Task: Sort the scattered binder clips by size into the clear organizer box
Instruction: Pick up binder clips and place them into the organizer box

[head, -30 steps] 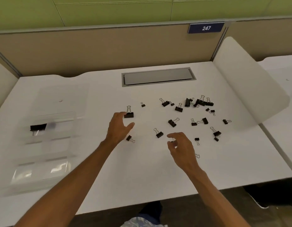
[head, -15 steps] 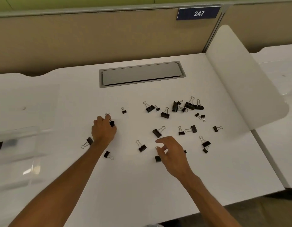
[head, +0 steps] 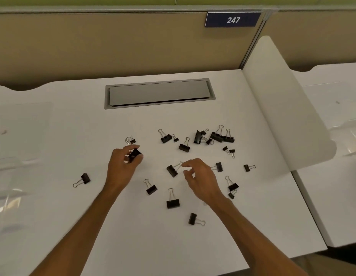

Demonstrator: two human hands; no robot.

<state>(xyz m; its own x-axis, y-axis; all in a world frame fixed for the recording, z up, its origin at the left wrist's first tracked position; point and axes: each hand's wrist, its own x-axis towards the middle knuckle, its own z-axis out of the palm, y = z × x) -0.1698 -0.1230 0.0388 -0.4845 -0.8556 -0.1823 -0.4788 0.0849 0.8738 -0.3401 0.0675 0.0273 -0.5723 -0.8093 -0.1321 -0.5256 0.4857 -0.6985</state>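
Head view: a person's two bare hands over a white desk (head: 73,226) strewn with black binder clips.
Left hand (head: 122,167): curled shut around a medium binder clip (head: 134,153), thumb and fingers pinching its black body; the wire handles stick up past the fingertips, probably because gripping the body keeps the clip from swinging when carried.
Right hand (head: 201,179): empty, thumb and forefinger parted in a loose pinch, hovering just beside the wire handle of a second medium clip (head: 172,170); it appears poised to lift that clip by its handle, the part easiest to catch on a flat surface.
Near clips: three more lie between and below the hands (head: 151,189) (head: 173,203) (head: 192,219); one lies alone to the left (head: 85,178); a tiny clip (head: 132,140) sits just beyond the left hand.
Far cluster: the largest clips (head: 217,136) lie heaped and touching to the upper right, with small ones (head: 229,151) scattered near them, so sizes are thoroughly mixed.
Clear organizer box (head: 11,176): at the desk's left edge, blurred and partly out of frame; its compartments and contents cannot be made out.
Cable hatch (head: 159,93): grey cover set in the desk behind the clips.
Stage, as judged: early; nearly all clips are on the desk.
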